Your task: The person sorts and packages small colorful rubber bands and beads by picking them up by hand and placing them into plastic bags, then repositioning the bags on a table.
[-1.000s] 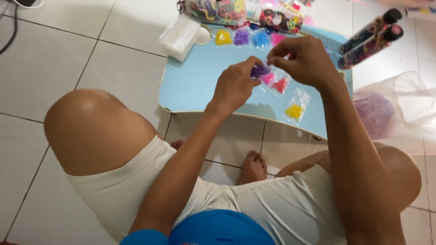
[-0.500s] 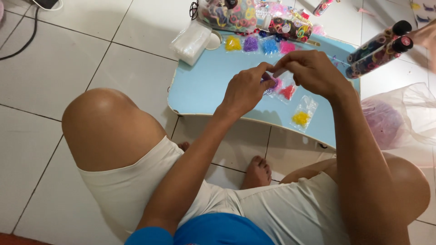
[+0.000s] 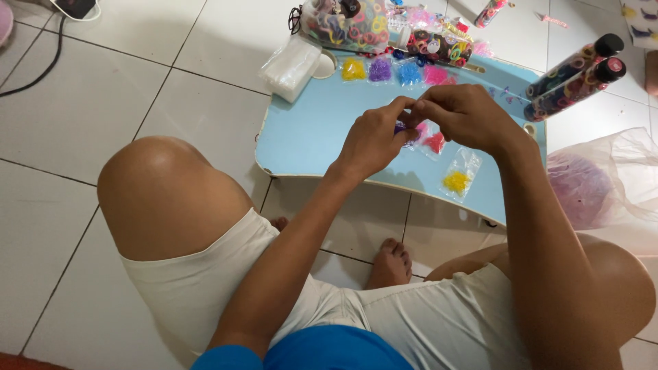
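Pinching together above the light blue table point(image 3: 308, 130), the left hand point(image 3: 373, 140) and right hand point(image 3: 466, 116) meet fingertip to fingertip, both closed on a small clear packet of purple bands point(image 3: 400, 128) held just over the tabletop. Beside it lie a red packet point(image 3: 434, 143) and, nearer the front edge, a yellow packet point(image 3: 456, 179). Along the far edge sits a row of yellow, purple, blue and pink packets point(image 3: 394, 70). Two dark tubes of bands point(image 3: 572, 75) rest at the right.
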